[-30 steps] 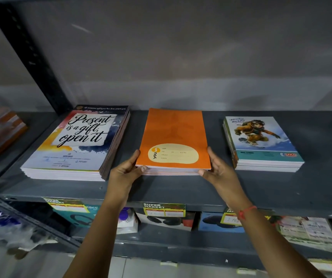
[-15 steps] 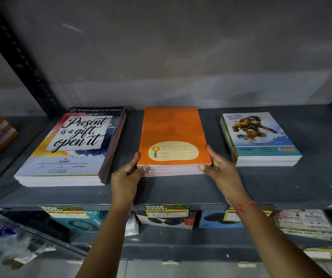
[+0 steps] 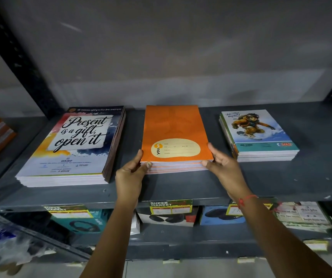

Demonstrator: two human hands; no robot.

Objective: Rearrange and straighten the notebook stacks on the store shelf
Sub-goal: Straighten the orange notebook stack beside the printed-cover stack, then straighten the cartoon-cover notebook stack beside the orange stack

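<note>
Grey metal shelf [image 3: 181, 189] carries three notebook stacks: the large "Present is a gift" stack [image 3: 70, 149] at left, the orange stack [image 3: 176, 135] in the middle, the small cartoon-cover stack [image 3: 258, 135] at right. Left hand [image 3: 131, 173] and right hand [image 3: 224, 167] grasp the orange stack's near corners, thumbs across its front edge.

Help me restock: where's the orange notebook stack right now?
In the head view, the orange notebook stack sits mid-shelf between two other stacks, left hand and right hand at its front corners.
</note>
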